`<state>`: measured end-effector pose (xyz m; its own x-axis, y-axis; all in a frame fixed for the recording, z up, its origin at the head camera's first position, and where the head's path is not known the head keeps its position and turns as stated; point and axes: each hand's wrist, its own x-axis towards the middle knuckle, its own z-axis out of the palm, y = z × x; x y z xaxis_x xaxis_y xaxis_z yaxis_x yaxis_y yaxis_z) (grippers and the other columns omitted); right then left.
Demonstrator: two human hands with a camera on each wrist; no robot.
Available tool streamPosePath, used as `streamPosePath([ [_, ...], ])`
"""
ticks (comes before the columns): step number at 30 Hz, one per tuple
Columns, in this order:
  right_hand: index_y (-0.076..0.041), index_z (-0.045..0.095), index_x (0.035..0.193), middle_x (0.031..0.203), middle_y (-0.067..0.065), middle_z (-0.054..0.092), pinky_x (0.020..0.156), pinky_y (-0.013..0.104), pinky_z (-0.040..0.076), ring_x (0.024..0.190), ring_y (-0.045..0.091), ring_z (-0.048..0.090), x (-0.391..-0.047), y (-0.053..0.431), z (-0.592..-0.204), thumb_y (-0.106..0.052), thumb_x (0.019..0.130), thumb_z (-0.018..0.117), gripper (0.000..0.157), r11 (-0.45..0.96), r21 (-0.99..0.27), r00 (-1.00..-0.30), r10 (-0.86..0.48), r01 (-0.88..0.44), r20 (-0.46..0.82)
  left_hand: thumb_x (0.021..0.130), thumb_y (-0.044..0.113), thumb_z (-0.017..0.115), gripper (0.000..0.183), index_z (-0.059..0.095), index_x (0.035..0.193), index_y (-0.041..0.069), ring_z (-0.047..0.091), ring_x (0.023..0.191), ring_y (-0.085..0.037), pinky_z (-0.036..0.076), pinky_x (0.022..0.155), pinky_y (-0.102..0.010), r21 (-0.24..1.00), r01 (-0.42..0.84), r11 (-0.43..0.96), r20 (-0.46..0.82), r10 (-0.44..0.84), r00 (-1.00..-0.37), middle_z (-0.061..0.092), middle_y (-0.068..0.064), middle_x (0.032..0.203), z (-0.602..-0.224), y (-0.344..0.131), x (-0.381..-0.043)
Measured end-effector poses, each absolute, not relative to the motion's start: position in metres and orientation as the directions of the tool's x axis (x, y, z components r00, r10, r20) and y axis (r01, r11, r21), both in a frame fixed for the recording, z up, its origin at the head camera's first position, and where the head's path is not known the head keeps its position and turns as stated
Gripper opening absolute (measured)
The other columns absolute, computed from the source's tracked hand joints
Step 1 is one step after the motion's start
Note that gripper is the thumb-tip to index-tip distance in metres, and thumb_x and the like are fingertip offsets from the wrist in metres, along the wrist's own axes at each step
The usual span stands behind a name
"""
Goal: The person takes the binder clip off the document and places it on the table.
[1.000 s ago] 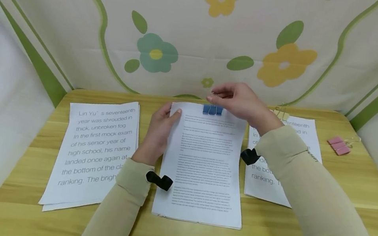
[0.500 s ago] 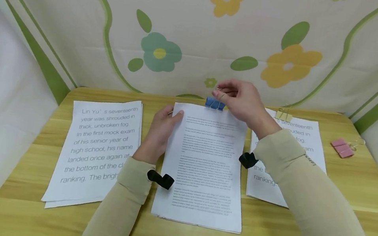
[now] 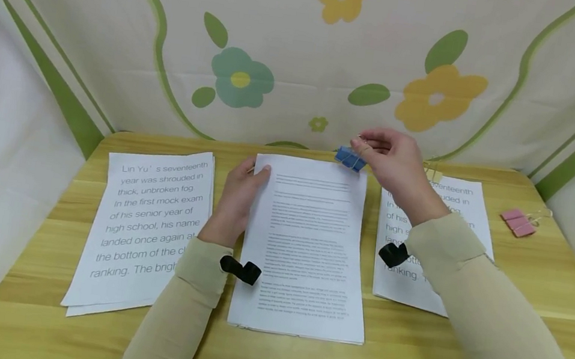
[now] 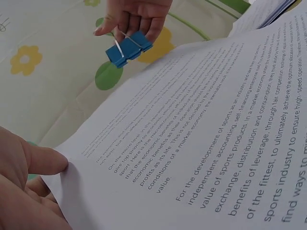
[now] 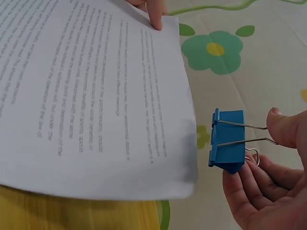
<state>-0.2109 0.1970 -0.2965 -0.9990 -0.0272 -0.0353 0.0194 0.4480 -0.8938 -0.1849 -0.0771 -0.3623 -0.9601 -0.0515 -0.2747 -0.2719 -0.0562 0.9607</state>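
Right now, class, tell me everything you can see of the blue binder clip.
The blue binder clip is wedge-shaped, with rolled edges and silvery wire handles; it looks like painted metal. The right hand pinches it by the handles. In the head view it tilts near the top right corner of the middle paper stack. The right wrist view shows a gap between clip and paper, its rolled edges facing the stack.

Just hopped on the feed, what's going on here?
A person's left hand grips the upper left edge of the middle paper stack. The right hand holds a blue binder clip by its wire handles, apart from the paper. A yellow clip sits at the top of the right paper stack, and a pink clip lies on the table.
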Motion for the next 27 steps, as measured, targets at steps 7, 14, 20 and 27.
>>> streamPosePath([
  [7, -0.009, 0.061, 0.149, 0.129, 0.001, 0.065, 0.103, 0.030, 0.050, 0.116, 0.015, 0.061, -0.203, 0.223, -0.305, -0.048, 0.104, 0.070, 0.060, 0.451, -0.890, -0.998, 0.017, 0.066, -0.065, 0.112, 0.026, 0.059, 0.038, 0.062, 0.150, 0.020, 0.066, 0.101, -0.016, 0.053, 0.086, -0.028, 0.960, -0.266, -0.090, -0.274, -0.091, -0.957, 0.069, -0.007, 0.128, -0.366, -0.083, -0.190],
  [14, -0.010, 0.056, 0.154, 0.129, -0.003, 0.063, 0.095, 0.017, 0.050, 0.115, 0.010, 0.059, -0.188, 0.257, -0.321, -0.054, 0.103, 0.068, 0.068, 0.489, -0.862, -0.990, 0.087, 0.136, -0.107, 0.112, 0.025, 0.058, 0.038, 0.062, 0.150, 0.018, 0.062, 0.107, -0.017, 0.050, 0.091, -0.029, 0.947, -0.303, -0.105, -0.314, -0.117, -0.942, 0.066, -0.006, 0.134, -0.370, -0.087, -0.193],
  [20, -0.011, 0.057, 0.154, 0.122, -0.010, 0.065, 0.090, 0.014, 0.054, 0.107, 0.005, 0.063, -0.174, 0.290, -0.338, -0.058, 0.102, 0.067, 0.071, 0.476, -0.855, -0.974, 0.182, 0.205, -0.133, 0.112, 0.027, 0.057, 0.044, 0.057, 0.155, 0.019, 0.059, 0.118, -0.020, 0.047, 0.101, -0.034, 0.933, -0.354, -0.058, -0.359, -0.114, -0.926, 0.063, -0.007, 0.142, -0.369, -0.090, -0.197],
  [27, -0.008, 0.050, 0.160, 0.109, -0.024, 0.065, 0.087, 0.009, 0.055, 0.096, -0.007, 0.066, -0.156, 0.337, -0.354, -0.058, 0.101, 0.066, 0.078, 0.401, -0.860, -0.933, 0.296, 0.316, -0.205, 0.113, 0.028, 0.056, 0.052, 0.047, 0.163, 0.020, 0.051, 0.135, -0.025, 0.040, 0.121, -0.041, 0.910, -0.415, -0.016, -0.414, -0.119, -0.902, 0.054, -0.004, 0.159, -0.368, -0.088, -0.207],
])
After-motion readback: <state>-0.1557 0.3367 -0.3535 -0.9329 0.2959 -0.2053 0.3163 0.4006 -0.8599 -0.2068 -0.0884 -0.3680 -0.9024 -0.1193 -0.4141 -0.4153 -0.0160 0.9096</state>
